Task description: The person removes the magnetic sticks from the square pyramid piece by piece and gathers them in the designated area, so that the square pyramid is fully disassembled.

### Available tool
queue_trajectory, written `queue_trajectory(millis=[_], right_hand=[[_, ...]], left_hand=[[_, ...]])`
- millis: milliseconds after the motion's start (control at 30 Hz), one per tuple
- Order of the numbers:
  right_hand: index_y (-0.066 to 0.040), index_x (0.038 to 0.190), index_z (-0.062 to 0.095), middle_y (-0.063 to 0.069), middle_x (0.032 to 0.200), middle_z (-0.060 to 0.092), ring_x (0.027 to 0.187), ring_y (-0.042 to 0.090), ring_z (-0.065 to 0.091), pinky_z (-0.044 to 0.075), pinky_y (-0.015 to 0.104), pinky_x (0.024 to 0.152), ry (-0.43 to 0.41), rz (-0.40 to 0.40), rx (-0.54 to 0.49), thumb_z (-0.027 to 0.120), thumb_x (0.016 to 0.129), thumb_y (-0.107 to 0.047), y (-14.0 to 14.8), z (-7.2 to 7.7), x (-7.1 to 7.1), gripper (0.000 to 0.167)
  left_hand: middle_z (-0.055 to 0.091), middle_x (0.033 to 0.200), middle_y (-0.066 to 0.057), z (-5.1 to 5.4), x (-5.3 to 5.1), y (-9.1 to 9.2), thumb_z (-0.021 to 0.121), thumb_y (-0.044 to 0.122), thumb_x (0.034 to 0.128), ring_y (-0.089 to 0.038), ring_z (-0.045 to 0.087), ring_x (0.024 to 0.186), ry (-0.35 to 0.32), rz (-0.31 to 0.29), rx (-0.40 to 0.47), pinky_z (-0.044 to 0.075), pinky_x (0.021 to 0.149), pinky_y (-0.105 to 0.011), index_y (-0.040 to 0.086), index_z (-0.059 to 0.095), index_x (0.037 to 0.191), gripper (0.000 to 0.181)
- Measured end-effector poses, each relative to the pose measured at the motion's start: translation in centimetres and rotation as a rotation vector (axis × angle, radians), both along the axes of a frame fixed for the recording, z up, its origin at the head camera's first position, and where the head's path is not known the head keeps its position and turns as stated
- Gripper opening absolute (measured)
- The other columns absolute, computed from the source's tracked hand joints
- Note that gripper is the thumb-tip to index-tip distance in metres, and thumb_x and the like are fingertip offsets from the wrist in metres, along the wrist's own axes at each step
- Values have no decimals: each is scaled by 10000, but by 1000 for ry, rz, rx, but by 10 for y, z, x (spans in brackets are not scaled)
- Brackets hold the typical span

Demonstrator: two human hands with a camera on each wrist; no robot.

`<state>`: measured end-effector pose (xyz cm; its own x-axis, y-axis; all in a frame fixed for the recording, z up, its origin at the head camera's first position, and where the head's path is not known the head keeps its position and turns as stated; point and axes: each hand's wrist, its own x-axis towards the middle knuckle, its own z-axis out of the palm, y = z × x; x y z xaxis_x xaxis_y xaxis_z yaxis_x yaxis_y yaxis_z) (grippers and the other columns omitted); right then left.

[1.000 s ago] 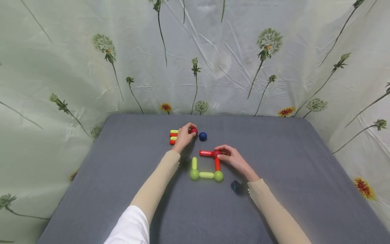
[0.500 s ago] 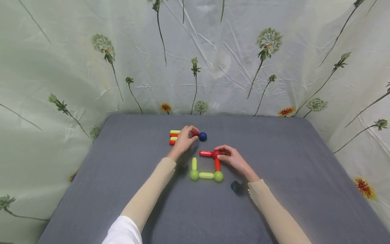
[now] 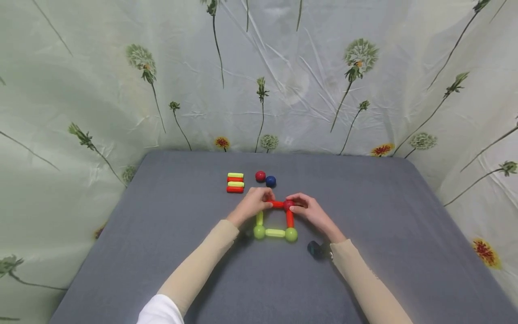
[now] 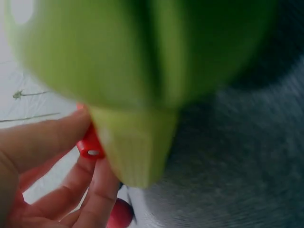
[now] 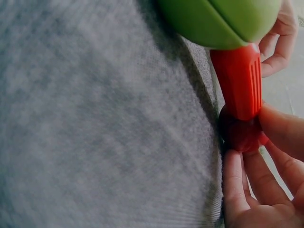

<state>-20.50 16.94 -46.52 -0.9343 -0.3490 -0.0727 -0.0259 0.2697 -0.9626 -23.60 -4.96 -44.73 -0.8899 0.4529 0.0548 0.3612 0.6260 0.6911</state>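
Observation:
On the grey cloth-covered table lies a four-sided frame of rods and balls. Two green balls [image 3: 259, 232] mark its near corners, joined by a yellow-green rod [image 3: 275, 233]. My right hand [image 3: 310, 211] holds the dark red ball [image 3: 288, 205] at the far right corner, from which two red rods [image 3: 290, 219] run. With thumb and fingers, my left hand [image 3: 255, 202] pinches the left end of the far red rod [image 4: 90, 145]. A second yellow-green rod [image 3: 260, 218] rises from the left green ball; my left hand covers its far end in the head view.
Behind the left hand lie a loose red ball [image 3: 260, 176] and a blue ball [image 3: 270, 181]. Left of them, several red and yellow-green rods [image 3: 235, 184] lie side by side. A flowered curtain [image 3: 259, 76] hangs at the table's back edge.
My left hand has let go of the loose red ball beside the blue one and come nearer, onto the far red rod's left end. The right hand has stayed on its ball.

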Motion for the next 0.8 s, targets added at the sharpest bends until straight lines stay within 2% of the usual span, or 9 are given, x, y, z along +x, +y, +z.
queue_trajectory(millis=[67, 133, 233, 300, 467, 633, 800], right_hand=[[9, 1246, 564, 176, 1207, 580, 1077, 284, 552, 463, 367, 923, -11, -7, 6, 621, 927, -93, -1, 0, 0, 339], [4, 1250, 564, 173, 1215, 577, 1080, 279, 548, 465, 359, 917, -24, -14, 17, 623, 928, -98, -1, 0, -1, 343], [14, 1257, 558, 184, 1226, 566, 1084, 283, 538, 465, 357, 913, -42, -17, 26, 615, 931, -85, -1, 2, 1, 346], [35, 1254, 552, 203, 1221, 564, 1077, 298, 538, 469, 365, 906, -47, -14, 30, 607, 931, -66, -2, 7, 3, 342], [75, 1245, 535, 236, 1210, 562, 1069, 321, 537, 472, 373, 897, -35, -7, 42, 590, 934, -36, -6, 27, 13, 335], [74, 1246, 533, 230, 1210, 563, 1073, 312, 535, 465, 375, 912, -31, -9, 51, 585, 938, -42, -7, 33, 16, 334], [68, 1249, 536, 233, 1207, 566, 1066, 307, 539, 465, 357, 903, -35, -7, 44, 589, 935, -37, -8, 32, 15, 336]], left_hand=[[649, 789, -14, 3, 0, -4, 719, 19, 831, -138, 580, 728, 13, 23, 6, 488, 684, -266, 73, 674, 865, 78], [659, 818, -25, 6, 0, -12, 719, 25, 834, -148, 599, 761, -11, 49, 45, 502, 710, -279, 63, 678, 878, 71], [665, 842, -38, 8, 0, -31, 724, 30, 831, -166, 608, 785, -44, 106, 109, 505, 728, -300, 59, 684, 892, 79], [669, 850, -42, 8, 1, -46, 732, 28, 823, -173, 606, 781, -39, 163, 118, 504, 717, -315, 59, 686, 893, 89], [643, 817, -56, 3, 0, -80, 738, -14, 797, -203, 569, 741, 54, 297, 8, 481, 680, -339, 48, 669, 846, 105], [578, 798, -110, 0, -2, -96, 734, -31, 789, -258, 556, 762, 117, 336, -56, 480, 689, -391, 9, 630, 819, 115], [524, 858, -120, -1, -1, -96, 761, 12, 785, -270, 549, 782, 165, 365, -58, 473, 699, -405, 24, 572, 867, 207]])
